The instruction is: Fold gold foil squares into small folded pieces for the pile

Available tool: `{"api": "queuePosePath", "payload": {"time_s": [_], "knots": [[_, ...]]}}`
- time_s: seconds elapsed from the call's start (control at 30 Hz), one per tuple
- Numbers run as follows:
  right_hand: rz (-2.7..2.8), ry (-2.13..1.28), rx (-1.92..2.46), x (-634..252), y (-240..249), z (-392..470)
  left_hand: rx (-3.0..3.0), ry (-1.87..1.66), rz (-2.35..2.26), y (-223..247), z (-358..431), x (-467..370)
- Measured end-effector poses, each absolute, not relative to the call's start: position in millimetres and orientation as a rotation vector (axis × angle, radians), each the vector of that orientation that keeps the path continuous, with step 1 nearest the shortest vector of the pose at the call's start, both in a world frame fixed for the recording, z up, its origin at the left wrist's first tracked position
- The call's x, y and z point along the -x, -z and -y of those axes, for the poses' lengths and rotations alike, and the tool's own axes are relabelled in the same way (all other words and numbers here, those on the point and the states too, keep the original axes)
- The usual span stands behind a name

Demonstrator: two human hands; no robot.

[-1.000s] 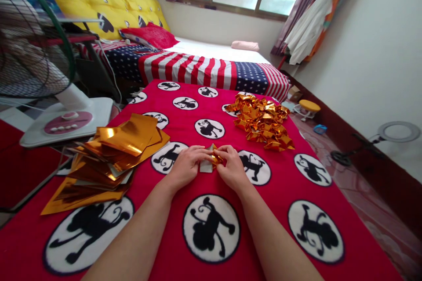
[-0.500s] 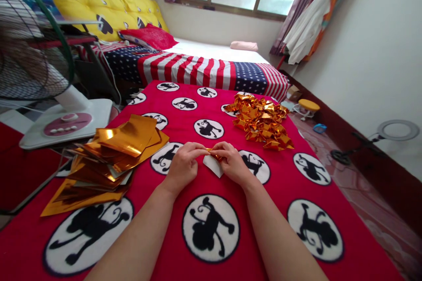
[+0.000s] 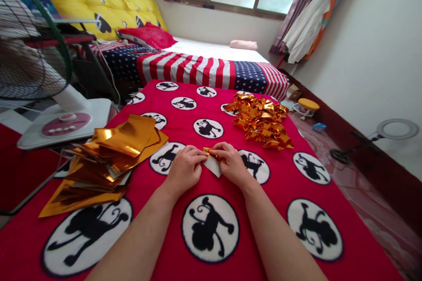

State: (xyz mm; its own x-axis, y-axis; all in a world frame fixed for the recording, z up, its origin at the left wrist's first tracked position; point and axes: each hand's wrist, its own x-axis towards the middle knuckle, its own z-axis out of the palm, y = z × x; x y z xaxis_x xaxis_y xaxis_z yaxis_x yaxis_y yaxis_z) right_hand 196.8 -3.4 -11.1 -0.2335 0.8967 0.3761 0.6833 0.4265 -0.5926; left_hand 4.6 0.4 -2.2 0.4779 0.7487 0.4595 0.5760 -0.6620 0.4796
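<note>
Okay, both hands are on one small piece of gold foil paper (image 3: 213, 167), mid-table, just above the red cloth or on it; can't tell which. Its pale backing faces up along the lower part, with a gold fold at the top between the fingertips.

Right hand (image 3: 232, 164): thumb and index pinch the folded gold section on the piece's right side. Left hand (image 3: 184, 166): fingers curled close together, fingertips touching the upper left end. Can't tell if the thumb closes on it too. Both forearms come in from the bottom edge.

Left of the hands: loose stack of flat gold sheets (image 3: 128, 140), fanned unevenly, some pale undersides showing. Far right side: heap of folded gold pieces (image 3: 263, 123), well apart from the stack. Both sit on the red cloth (image 3: 277, 186), printed with black figures in white circles.

Around it: fan (image 3: 94, 114) at left, its base beside the table; bed (image 3: 194, 68) with stars-and-stripes cover beyond the far edge; yellow-topped stool (image 3: 308, 104) on the floor at right.
</note>
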Motion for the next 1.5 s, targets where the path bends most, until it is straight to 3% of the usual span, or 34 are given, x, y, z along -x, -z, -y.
{"api": "queuePosePath", "payload": {"time_s": [0.3, 0.73, 1.5], "knots": [[1.934, -0.426, 1.395, -195.2, 12.4, 5.5, -2.512, -0.892, -0.939, -4.8, 12.9, -6.7], [1.873, -0.797, 1.263, -206.1, 1.3, 8.0, -2.496, -0.839, -0.946, -3.4, 12.0, -7.5], [1.897, -0.965, 1.179, -212.3, -6.4, 10.6, -2.322, -0.957, -0.975, 8.5, 4.5, -12.0]]}}
